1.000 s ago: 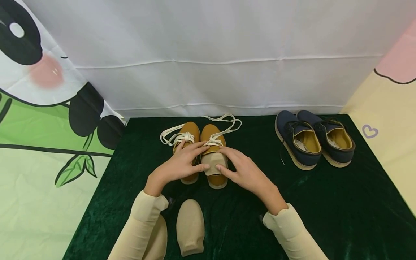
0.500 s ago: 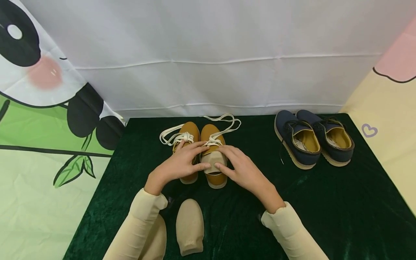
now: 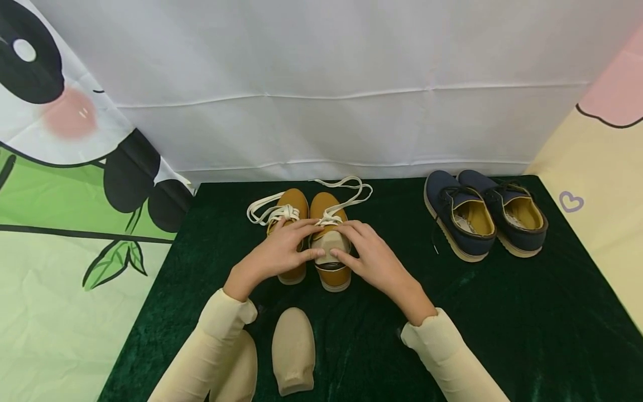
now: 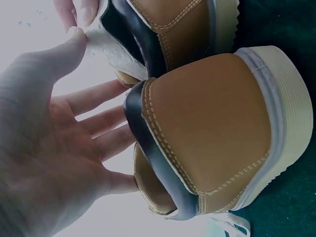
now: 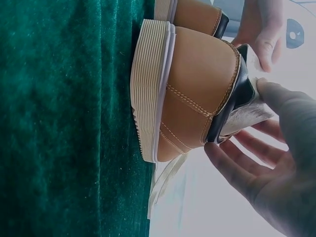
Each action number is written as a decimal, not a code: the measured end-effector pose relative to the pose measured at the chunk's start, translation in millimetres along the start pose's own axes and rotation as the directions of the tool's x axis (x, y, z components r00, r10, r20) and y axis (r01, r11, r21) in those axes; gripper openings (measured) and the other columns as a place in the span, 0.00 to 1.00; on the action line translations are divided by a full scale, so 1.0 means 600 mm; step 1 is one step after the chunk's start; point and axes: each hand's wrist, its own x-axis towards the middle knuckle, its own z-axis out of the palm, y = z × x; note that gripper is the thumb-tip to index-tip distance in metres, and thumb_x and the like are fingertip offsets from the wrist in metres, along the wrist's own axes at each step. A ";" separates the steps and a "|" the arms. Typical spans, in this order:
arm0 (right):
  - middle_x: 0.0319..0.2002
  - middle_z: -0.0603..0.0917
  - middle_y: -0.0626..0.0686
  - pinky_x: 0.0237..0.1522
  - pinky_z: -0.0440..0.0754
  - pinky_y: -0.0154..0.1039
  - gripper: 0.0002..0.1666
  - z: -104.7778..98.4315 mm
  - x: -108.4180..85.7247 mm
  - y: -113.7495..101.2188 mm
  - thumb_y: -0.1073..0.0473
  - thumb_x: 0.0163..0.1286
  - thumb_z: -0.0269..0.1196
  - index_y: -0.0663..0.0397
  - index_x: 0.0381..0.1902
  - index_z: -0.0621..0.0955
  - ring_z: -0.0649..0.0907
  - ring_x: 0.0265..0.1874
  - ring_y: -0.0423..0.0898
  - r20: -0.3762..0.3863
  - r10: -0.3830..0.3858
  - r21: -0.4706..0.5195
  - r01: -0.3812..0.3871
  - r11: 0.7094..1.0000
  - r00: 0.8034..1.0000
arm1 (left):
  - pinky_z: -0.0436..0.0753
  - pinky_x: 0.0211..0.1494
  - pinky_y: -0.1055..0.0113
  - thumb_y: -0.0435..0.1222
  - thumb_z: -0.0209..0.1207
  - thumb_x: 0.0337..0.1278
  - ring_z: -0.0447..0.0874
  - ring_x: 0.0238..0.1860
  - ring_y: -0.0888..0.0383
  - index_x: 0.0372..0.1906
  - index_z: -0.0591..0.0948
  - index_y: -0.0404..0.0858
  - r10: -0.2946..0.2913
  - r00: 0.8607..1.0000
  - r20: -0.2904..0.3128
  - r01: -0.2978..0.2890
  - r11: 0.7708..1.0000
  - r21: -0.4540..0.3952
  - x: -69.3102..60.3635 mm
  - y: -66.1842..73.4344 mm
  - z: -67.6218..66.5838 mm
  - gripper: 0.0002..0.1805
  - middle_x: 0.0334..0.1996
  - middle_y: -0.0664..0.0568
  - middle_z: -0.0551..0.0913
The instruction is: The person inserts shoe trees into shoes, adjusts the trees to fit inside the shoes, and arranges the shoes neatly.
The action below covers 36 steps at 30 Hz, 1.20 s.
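Head view, centre: beige filler piece [image 3: 331, 244] sits in the mouth of the loaded tan shoe [image 3: 335, 279]. Left hand [image 3: 282, 253] and right hand [image 3: 374, 258] are spread either side, apart from each other, thumb tips on it. Probably so it can't tip sideways.
Head view, left of centre: empty tan shoe [image 3: 294, 201] is right alongside, toes pointing up-frame, which I'd guess puts both openings nearest the person. White laces [image 3: 287, 212] flop outward.
Head view, edges: second filler piece [image 3: 294, 352] lies bottom centre on the green cloth [image 3: 392, 368], handy to reach imo. Navy shoes [image 3: 474, 245] sit upper right, out of the way.
Left wrist view: thumb on the filler, upper left; fingers fairly straight at the empty shoe's dark collar [image 4: 148, 143]. Maybe bracing, can't tell how hard.
Right wrist view: thumb presses the filler's end, right side; fingers loosely fanned by the rim. Flat sole probably steadies everything.
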 end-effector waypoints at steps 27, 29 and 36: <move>0.63 0.78 0.53 0.58 0.82 0.49 0.29 0.005 0.018 -0.005 0.48 0.72 0.70 0.50 0.67 0.77 0.77 0.58 0.51 -0.014 0.036 -0.068 -0.037 0.997 0.999 | 0.65 0.75 0.32 0.56 0.64 0.69 0.82 0.64 0.49 0.69 0.78 0.44 0.016 0.998 -0.065 -0.013 0.999 0.038 0.010 -0.002 0.003 0.31 0.64 0.49 0.83; 0.62 0.78 0.53 0.58 0.82 0.49 0.29 0.006 0.019 -0.006 0.48 0.72 0.70 0.50 0.67 0.77 0.77 0.58 0.51 -0.019 0.036 -0.073 -0.038 0.997 0.999 | 0.65 0.75 0.32 0.56 0.64 0.69 0.83 0.63 0.50 0.68 0.78 0.44 0.016 0.997 -0.072 -0.014 0.999 0.039 0.010 -0.003 0.004 0.31 0.64 0.49 0.84; 0.62 0.78 0.53 0.56 0.83 0.50 0.28 0.012 0.021 -0.006 0.48 0.73 0.70 0.49 0.66 0.78 0.77 0.58 0.52 -0.029 0.038 -0.080 -0.040 0.996 0.999 | 0.65 0.75 0.32 0.54 0.65 0.69 0.84 0.61 0.50 0.68 0.78 0.44 -0.001 0.997 -0.083 0.004 0.999 0.032 0.008 -0.003 0.007 0.29 0.62 0.49 0.84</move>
